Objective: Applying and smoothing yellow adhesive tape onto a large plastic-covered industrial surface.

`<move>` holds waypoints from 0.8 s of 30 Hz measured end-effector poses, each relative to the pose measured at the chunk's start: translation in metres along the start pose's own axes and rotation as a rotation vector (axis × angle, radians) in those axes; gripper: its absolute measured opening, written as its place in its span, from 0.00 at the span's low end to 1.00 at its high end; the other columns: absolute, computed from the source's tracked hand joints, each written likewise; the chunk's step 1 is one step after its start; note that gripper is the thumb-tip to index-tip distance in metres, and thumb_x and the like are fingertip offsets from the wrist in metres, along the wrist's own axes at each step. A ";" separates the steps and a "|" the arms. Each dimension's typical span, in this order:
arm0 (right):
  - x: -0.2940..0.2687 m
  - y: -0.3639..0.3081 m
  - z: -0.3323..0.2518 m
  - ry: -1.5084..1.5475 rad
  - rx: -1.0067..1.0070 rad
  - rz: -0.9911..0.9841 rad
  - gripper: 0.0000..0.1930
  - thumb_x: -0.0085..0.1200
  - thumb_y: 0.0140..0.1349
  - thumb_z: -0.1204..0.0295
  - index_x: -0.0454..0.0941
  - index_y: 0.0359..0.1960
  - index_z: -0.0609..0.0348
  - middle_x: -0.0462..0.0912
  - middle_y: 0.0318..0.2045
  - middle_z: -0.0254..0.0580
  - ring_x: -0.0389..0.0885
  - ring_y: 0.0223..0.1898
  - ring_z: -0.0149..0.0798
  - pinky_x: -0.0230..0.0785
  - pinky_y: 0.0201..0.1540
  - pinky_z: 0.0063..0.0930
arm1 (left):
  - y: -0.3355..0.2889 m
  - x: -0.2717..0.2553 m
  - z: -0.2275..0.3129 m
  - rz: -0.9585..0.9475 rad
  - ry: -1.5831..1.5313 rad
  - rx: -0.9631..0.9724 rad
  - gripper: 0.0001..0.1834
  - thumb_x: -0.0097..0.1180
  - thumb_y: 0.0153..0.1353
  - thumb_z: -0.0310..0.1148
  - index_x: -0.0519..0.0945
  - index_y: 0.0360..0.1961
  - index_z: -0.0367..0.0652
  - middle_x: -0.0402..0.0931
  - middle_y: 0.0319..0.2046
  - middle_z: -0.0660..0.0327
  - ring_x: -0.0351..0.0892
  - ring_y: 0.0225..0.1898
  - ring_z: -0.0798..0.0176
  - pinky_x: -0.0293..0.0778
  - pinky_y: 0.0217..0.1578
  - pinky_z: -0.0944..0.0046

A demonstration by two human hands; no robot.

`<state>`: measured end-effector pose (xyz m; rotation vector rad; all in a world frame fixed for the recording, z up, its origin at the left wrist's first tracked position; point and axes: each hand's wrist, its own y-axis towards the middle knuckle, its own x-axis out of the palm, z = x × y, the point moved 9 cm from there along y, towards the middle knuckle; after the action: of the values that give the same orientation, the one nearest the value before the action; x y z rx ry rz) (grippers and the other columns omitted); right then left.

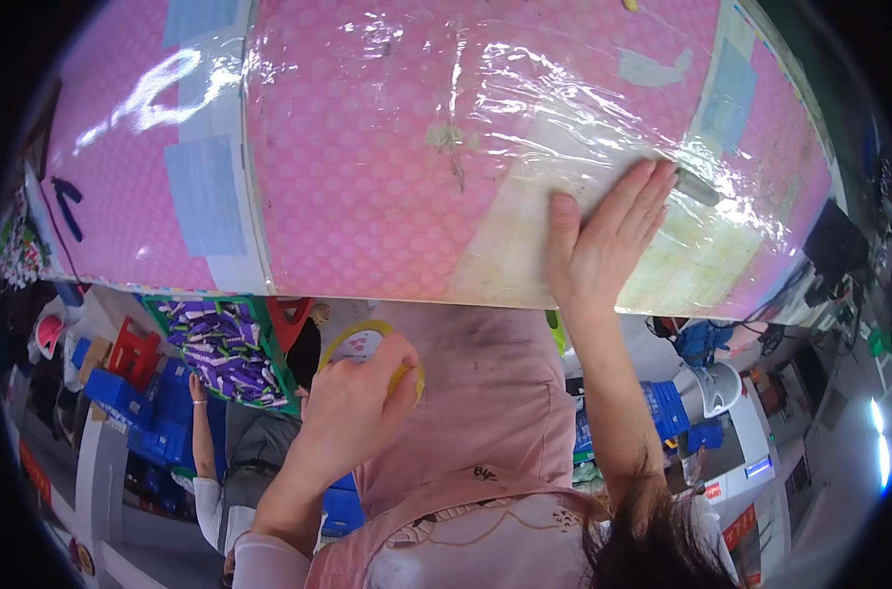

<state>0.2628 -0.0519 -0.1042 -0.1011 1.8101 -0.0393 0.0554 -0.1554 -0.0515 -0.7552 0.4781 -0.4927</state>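
Observation:
My left hand (359,404) is closed on a round yellow-rimmed roll (372,328), which looks like tape with a pale printed core, below the table's near edge. Flat on the table's clear plastic cover lies my right hand (608,240), fingers stretched out and pressed lightly together. Just beyond its fingertips is a small grey-green strip (698,185) on the cover. The table (357,177) has a pink dotted surface with a whitish, stained area around my right hand.
Dark-handled pliers (68,206) lie at the table's far left. Pale blue strips (205,196) run across the cover. Below left stands a green crate (279,344) of purple packets (220,344). Another person (244,452) is behind it, near blue bins (122,393).

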 end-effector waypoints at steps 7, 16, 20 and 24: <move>0.002 -0.019 -0.005 -0.042 0.095 -0.140 0.46 0.44 0.65 0.45 0.42 0.68 0.75 0.42 0.69 0.69 0.39 0.71 0.65 0.34 0.69 0.57 | -0.013 -0.011 -0.020 0.055 -0.087 -0.025 0.06 0.55 0.57 0.26 0.72 0.35 0.42 0.73 0.18 0.51 0.77 0.20 0.45 0.70 0.21 0.54; 0.015 0.001 -0.050 0.008 0.123 -0.056 0.49 0.47 0.64 0.48 0.40 0.65 0.85 0.38 0.67 0.80 0.35 0.69 0.73 0.31 0.69 0.58 | -0.007 -0.004 -0.041 -0.045 -0.153 -0.063 0.07 0.57 0.56 0.28 0.73 0.36 0.43 0.75 0.21 0.49 0.77 0.22 0.42 0.71 0.23 0.51; 0.014 -0.001 -0.058 0.010 0.020 -0.067 0.48 0.49 0.63 0.49 0.41 0.67 0.80 0.41 0.68 0.76 0.37 0.70 0.70 0.32 0.69 0.57 | -0.008 0.001 -0.039 -0.028 -0.160 -0.022 0.08 0.57 0.56 0.28 0.73 0.36 0.44 0.76 0.20 0.50 0.77 0.21 0.43 0.72 0.23 0.50; 0.010 0.011 -0.048 0.015 -0.086 -0.105 0.47 0.50 0.62 0.50 0.43 0.68 0.75 0.43 0.69 0.72 0.39 0.71 0.68 0.33 0.69 0.57 | -0.007 0.001 -0.034 -0.058 -0.100 -0.031 0.07 0.57 0.56 0.29 0.73 0.36 0.45 0.77 0.21 0.51 0.78 0.22 0.44 0.72 0.23 0.50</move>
<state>0.2133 -0.0428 -0.1029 -0.2580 1.8204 -0.0368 0.0346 -0.1780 -0.0677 -0.8215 0.3727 -0.5003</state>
